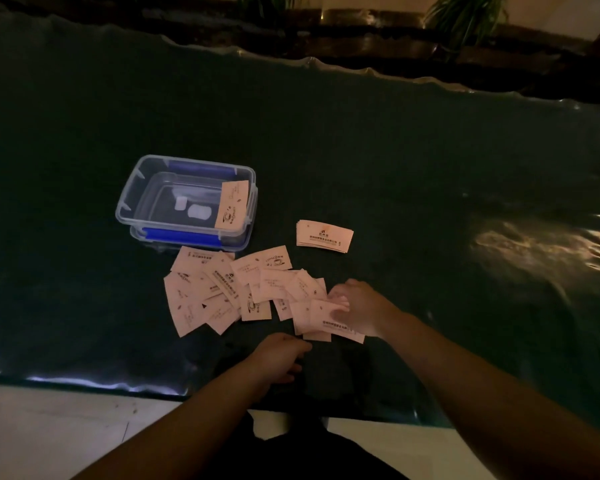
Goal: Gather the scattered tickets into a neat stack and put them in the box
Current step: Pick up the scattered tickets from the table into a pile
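Several pale printed tickets [222,289] lie scattered and overlapping on the dark table, just in front of a clear plastic box [136,188] with blue clips. One ticket [232,203] leans inside the box against its right wall. A small neat stack of tickets [324,236] rests apart, to the right of the box. My right hand [357,306] presses flat on the tickets at the right end of the spread, fingers on a ticket [326,320]. My left hand [278,355] hovers with curled fingers just below the spread, holding nothing that I can see.
The box stands on its own lid [187,237]. A dark green glossy cloth [430,202] covers the table, with wrinkles at the far edge. Potted plants [465,15] stand beyond the table. The near table edge [84,384] meets pale floor.
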Demonstrator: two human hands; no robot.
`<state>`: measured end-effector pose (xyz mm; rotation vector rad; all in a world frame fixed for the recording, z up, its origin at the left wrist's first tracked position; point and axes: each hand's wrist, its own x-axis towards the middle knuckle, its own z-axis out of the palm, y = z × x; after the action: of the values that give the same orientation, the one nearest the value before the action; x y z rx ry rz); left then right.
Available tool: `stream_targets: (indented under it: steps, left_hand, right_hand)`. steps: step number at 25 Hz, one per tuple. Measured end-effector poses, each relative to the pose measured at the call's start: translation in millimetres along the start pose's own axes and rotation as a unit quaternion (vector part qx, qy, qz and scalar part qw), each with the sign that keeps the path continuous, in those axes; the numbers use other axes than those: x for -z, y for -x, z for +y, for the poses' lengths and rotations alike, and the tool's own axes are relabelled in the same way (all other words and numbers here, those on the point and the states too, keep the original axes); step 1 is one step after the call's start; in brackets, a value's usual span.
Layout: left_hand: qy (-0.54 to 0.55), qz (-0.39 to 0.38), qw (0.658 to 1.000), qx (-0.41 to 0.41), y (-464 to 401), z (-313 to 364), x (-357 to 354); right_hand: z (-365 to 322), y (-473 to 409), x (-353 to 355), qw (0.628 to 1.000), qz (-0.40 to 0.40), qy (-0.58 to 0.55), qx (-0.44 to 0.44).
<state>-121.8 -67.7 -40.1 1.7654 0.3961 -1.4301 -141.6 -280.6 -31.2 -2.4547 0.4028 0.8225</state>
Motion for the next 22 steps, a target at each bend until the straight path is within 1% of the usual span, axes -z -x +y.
stream_targets:
  steps: [4, 10, 14, 19, 22]
  left_hand:
    - [0.031, -0.001, 0.999, 0.012, -1.0, 1.3, -10.1]
    - [0.046, -0.008, 0.999, 0.021, -2.3, -0.8, -20.3]
    - [0.052, -0.009, 0.998, 0.018, -3.1, -0.1, -22.4]
    - [0.051, -0.014, 0.999, 0.007, 0.6, 5.1, -21.8]
    - [0.059, -0.005, 0.998, -0.004, 0.3, 7.3, -18.4]
  right_hand:
    - [8.2, 12.7, -9.3, 0.998, -0.018, 0.055, 0.030]
    - [16.5, 21.8, -25.8, 0.999, -0.005, 0.040, 0.025]
    - [21.8, 30.8, -37.9, 1.000, 0.024, 0.006, 0.014]
    - [26.6, 37.1, -47.5, 0.998, 0.035, -0.049, -0.022]
    - [28.2, 34.2, -49.3, 0.988, 0.047, -0.129, -0.070]
